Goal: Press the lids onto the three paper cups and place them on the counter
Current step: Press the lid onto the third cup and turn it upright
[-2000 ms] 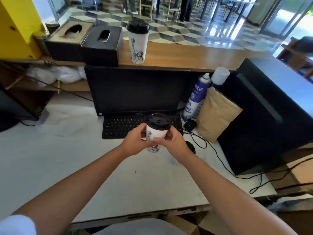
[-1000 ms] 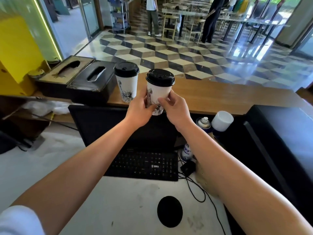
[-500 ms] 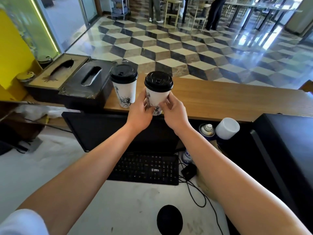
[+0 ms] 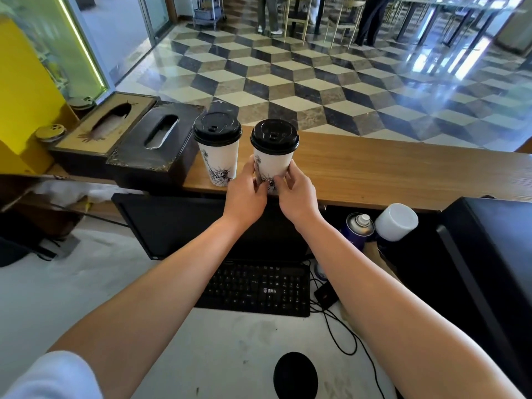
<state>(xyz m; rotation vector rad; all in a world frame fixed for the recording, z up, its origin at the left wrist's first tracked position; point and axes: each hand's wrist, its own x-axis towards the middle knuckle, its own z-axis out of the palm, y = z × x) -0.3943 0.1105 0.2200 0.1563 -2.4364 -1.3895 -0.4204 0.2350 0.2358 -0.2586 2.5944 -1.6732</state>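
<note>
On counter (image 4: 403, 168): second cup (image 4: 273, 156) lowered beside first (image 4: 217, 156), lids on.
Left hand (image 4: 244, 194), right hand (image 4: 298, 197) clasping its base; third pending.

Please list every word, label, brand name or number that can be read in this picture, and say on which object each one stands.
No text can be read with certainty.
Keyboard: a small white logo with characters on the front edge, too small to read.
Two paper cups: only a drawn statue figure, no words visible.
Black lids: embossed marks, unreadable.
Spray can: label hidden from this angle.
</note>
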